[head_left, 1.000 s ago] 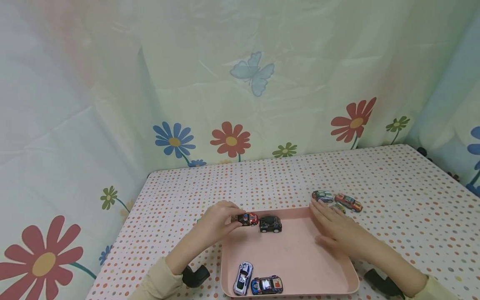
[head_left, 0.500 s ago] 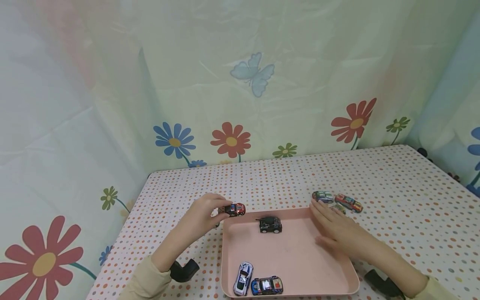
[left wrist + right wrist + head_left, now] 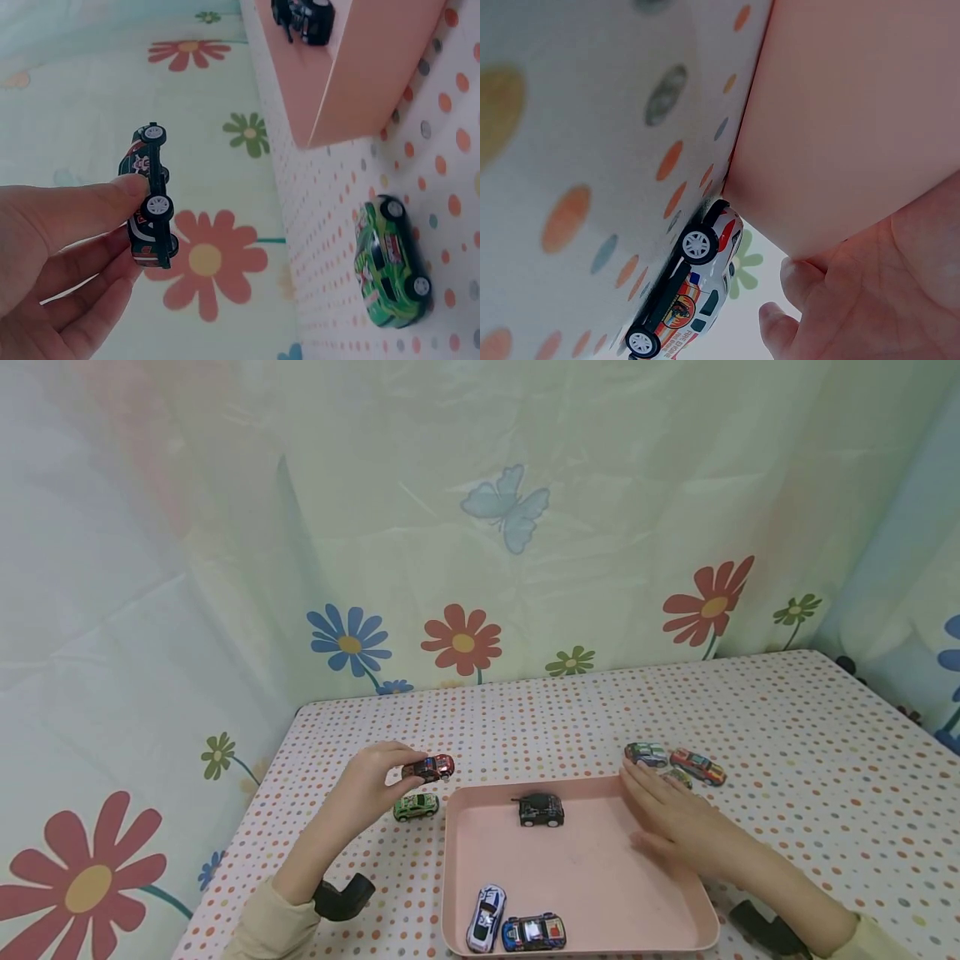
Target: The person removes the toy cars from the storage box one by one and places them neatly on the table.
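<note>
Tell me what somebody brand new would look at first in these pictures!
Probably the big pink tray at the front of the dotted table, with three little toys in it. Next, the red and black car in the left grip, held up near the tray's far left corner, with a green car on the table close by. Behind it all, a pale blue butterfly sits high above the printed flowers.
</note>
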A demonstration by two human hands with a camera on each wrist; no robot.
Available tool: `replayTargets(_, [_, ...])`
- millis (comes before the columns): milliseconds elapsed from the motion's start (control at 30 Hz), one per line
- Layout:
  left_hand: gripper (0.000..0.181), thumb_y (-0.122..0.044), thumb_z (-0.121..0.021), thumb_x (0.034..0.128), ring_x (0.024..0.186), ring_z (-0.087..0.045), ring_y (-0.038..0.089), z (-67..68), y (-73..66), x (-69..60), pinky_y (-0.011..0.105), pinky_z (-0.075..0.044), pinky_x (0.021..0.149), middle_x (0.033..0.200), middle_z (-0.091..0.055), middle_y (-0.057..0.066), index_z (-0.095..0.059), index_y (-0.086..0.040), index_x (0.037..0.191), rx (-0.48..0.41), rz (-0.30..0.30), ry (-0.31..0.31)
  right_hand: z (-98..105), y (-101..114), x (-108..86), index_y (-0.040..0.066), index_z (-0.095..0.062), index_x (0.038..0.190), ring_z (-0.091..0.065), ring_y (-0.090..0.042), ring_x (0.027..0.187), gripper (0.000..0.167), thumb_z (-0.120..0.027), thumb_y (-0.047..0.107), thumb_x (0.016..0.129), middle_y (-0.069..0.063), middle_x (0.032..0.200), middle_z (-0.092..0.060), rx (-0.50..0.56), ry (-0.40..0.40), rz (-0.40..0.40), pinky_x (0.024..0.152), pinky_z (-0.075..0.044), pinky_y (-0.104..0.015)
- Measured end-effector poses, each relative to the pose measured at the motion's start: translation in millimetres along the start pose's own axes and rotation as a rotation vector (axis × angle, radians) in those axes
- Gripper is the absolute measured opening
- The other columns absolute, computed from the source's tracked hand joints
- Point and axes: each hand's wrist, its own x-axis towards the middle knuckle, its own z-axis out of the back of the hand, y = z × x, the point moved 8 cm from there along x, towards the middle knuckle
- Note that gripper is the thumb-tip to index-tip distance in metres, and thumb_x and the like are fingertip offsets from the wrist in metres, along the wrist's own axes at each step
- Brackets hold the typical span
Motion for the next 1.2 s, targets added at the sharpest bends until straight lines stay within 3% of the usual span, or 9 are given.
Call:
replayTargets(267, [0.029,-0.003,-0.077,0.0751,0.085,-0.062,0.019,6.3,27.9,-11.5,0.039,-0.052,0.076,0.094,-0.067,0.004,-0.071,-0.003,0.104,-0.012,0.082,-0.004,0.9,1.7,-0.5,-0.005,-0.032,0.143,-0.023,-0.038,0.134,0.071,-0.061,0.033,0.090,-0.020,0.149,-0.024,0.019,-0.010,0.006,0.104,-0.021,-0.057])
replayTargets(567, [0.028,-0.004,-0.075,0.0781,0.092,-0.062,0.025,5.3,55.5,-19.8,0.040,-0.052,0.073,0.101,-0.067,0.009,-0.070,-0.002,0.106,-0.038,0.170,0.010,-0.5,0.3,-0.7,-0.004,-0.031,0.143,-0.023,-0.038,0.134,0.072,-0.060,0.035,0.091,-0.020,0.149,-0.023,0.017,0.002,-0.017,0.105,-0.020,-0.057])
replayTargets(733, [0.027,-0.002,-0.074,0.0782,0.087,-0.062,0.022,3.2,68.8,-21.5,0.042,-0.051,0.074,0.096,-0.067,0.008,-0.070,-0.001,0.105,-0.055,0.210,0.022,-0.6,0.9,-2.0,-0.004,-0.032,0.143,-0.024,-0.037,0.133,0.071,-0.061,0.035,0.091,-0.020,0.149,-0.024,0.010,-0.016,0.005,0.104,-0.021,-0.057])
replayTargets(1200, [0.026,-0.001,-0.075,0.0776,0.086,-0.063,0.026,-9.8,94.9,-23.5,0.045,-0.051,0.079,0.093,-0.067,0.010,-0.070,0.001,0.103,-0.059,0.245,0.014,1.5,1.3,-2.0,-0.005,-0.031,0.143,-0.027,-0.037,0.132,0.071,-0.061,0.034,0.091,-0.021,0.148,-0.025,-0.020,-0.062,0.058,0.104,-0.023,-0.056])
